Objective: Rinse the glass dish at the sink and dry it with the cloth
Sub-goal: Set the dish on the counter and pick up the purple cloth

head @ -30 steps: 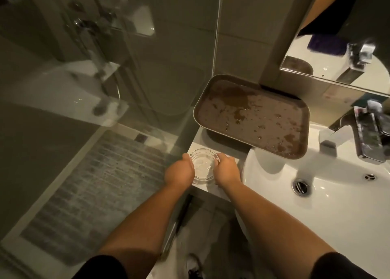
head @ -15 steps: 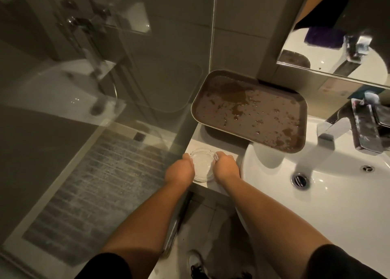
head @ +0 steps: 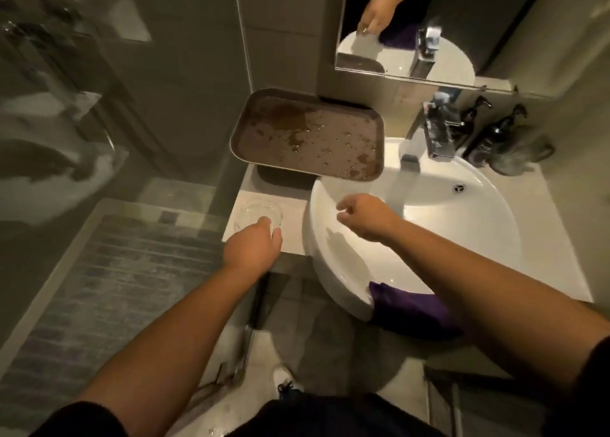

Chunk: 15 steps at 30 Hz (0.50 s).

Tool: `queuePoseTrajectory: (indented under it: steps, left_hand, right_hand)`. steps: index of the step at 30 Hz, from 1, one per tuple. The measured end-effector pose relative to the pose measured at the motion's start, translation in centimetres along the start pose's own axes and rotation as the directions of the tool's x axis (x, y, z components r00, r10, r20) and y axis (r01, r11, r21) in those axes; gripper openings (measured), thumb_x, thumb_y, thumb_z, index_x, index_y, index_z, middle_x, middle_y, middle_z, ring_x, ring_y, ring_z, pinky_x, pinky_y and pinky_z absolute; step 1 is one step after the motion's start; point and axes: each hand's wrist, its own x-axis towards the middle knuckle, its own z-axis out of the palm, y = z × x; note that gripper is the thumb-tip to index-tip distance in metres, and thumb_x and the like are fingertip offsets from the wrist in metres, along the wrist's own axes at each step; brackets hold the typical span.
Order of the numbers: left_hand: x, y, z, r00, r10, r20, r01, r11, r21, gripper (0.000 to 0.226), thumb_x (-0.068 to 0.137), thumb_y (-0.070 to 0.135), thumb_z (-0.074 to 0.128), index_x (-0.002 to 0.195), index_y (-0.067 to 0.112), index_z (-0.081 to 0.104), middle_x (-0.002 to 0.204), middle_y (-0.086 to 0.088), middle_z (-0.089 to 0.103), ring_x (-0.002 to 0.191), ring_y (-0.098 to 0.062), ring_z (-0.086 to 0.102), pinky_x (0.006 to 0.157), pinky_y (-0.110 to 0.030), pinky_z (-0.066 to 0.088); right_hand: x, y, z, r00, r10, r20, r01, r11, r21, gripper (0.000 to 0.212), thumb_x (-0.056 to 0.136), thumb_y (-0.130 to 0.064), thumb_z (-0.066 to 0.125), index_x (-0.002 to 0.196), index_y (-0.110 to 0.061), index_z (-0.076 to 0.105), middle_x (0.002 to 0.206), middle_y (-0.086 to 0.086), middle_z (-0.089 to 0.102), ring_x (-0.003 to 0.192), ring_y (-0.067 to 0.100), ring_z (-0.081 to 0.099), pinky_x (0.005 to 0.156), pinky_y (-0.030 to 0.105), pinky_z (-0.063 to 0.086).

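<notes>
The clear round glass dish [head: 254, 209] sits on the white ledge [head: 293, 225] left of the sink [head: 478, 238]. My left hand [head: 254, 246] grips its near rim, covering that edge. Over the left part of the basin, apart from the dish, my right hand [head: 361, 215] hovers with loosely curled fingers and holds nothing. The purple cloth [head: 406, 308] is draped over the sink's front rim, partly under my right forearm. A pale streak below the faucet [head: 435, 136] looks like running water.
A wet brown tray [head: 307, 139] lies on the ledge behind the dish and overhangs the basin. Two dark pump bottles [head: 495, 136] stand right of the faucet. A mirror [head: 412, 23] hangs above. A glass shower screen [head: 115, 90] and a grey mat [head: 109, 271] are to the left.
My right hand has let go of the dish and moved right over the basin. My left hand stays on the dish. The view has swung right, showing the cloth and bottles.
</notes>
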Motion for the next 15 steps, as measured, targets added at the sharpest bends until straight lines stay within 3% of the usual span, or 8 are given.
queuePoseTrajectory:
  steps: [5,8,11,13,15]
  left_hand:
    - [-3.6,7.9,1.1,0.958,0.276,0.083,-0.270,0.960,-0.073,0.031,0.095,0.045,0.038,0.103,0.023,0.060,0.101,-0.001,0.067,0.081,-0.018,0.061,0.072,-0.035,0.054]
    - [-5.7,11.7,2.7,0.864,0.494,0.097,-0.489,0.870,-0.067,0.042,0.091,0.053,0.042,0.119,0.026,0.060,0.116,0.003,0.062,0.100,-0.017,0.057,0.087,-0.036,0.048]
    - [-7.3,14.0,4.1,0.705,0.690,0.163,-0.703,0.710,0.036,0.056,0.086,0.065,0.037,0.124,0.027,0.055,0.121,0.003,0.060,0.104,-0.016,0.054,0.089,-0.036,0.045]
    - [-7.9,15.1,4.7,0.644,0.731,0.226,-0.758,0.649,0.060,0.064,0.081,0.071,0.041,0.126,0.027,0.051,0.118,0.003,0.061,0.102,-0.017,0.055,0.088,-0.038,0.047]
    - [-8.4,15.7,5.3,0.622,0.739,0.261,-0.775,0.629,0.064,0.066,0.075,0.071,0.048,0.125,0.028,0.050,0.116,0.003,0.062,0.100,-0.018,0.057,0.088,-0.039,0.047]
  right_hand:
    - [-5.6,8.5,-2.7,1.000,0.007,0.013,-0.004,0.982,-0.187,0.034,0.095,-0.028,0.055,0.126,-0.014,0.062,0.129,0.008,0.063,0.111,0.026,0.058,0.087,0.032,0.042]
    - [-9.1,12.4,-2.6,0.997,-0.048,0.060,0.060,0.973,-0.223,0.036,0.096,-0.035,0.053,0.126,-0.018,0.062,0.127,0.004,0.065,0.110,0.022,0.059,0.089,0.032,0.044]
    - [-12.5,15.4,-1.3,0.976,-0.135,0.173,0.174,0.956,-0.235,0.054,0.090,-0.057,0.054,0.135,-0.027,0.052,0.137,-0.003,0.057,0.121,0.018,0.053,0.099,0.033,0.039]
    - [-14.1,16.2,0.0,0.937,-0.206,0.282,0.274,0.934,-0.228,0.070,0.081,-0.068,0.057,0.139,-0.031,0.042,0.137,-0.004,0.055,0.119,0.018,0.053,0.100,0.035,0.040]
    - [-14.8,16.8,1.3,0.904,-0.306,0.298,0.392,0.872,-0.292,0.072,0.078,-0.065,0.063,0.136,-0.029,0.041,0.128,-0.002,0.059,0.110,0.019,0.057,0.096,0.037,0.046]
